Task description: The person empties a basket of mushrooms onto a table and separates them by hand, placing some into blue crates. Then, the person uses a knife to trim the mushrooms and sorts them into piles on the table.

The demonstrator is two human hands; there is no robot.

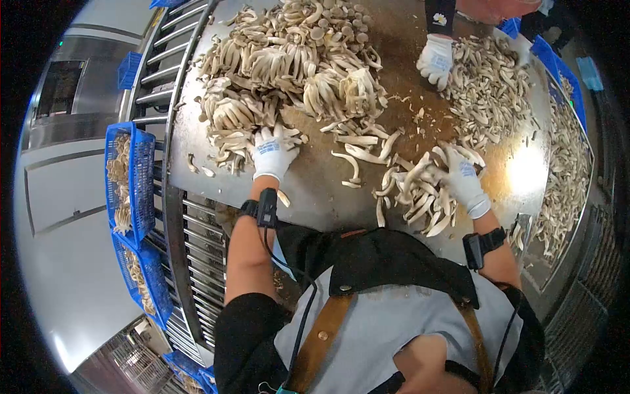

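Note:
My left hand [272, 154], in a white glove, rests with its fingers apart on the near edge of a big heap of mushrooms [275, 62]. Many of these long-stemmed mushrooms are still joined in clusters. On the other side, my gloved right hand [464, 184] curls its fingers against mushrooms in a smaller loose pile [423, 200]; its fingertips are partly hidden among the stems. A few single mushrooms [354, 167] lie between my hands on the metal table [315, 197].
Across the table, another person's gloved hand [435, 62] touches a pile of separated mushrooms [489, 92]. Blue crates [147, 184] with mushrooms stand along the roller conveyor [200, 230] at left. A lower tray of mushrooms [561, 177] lies beyond the table's right edge.

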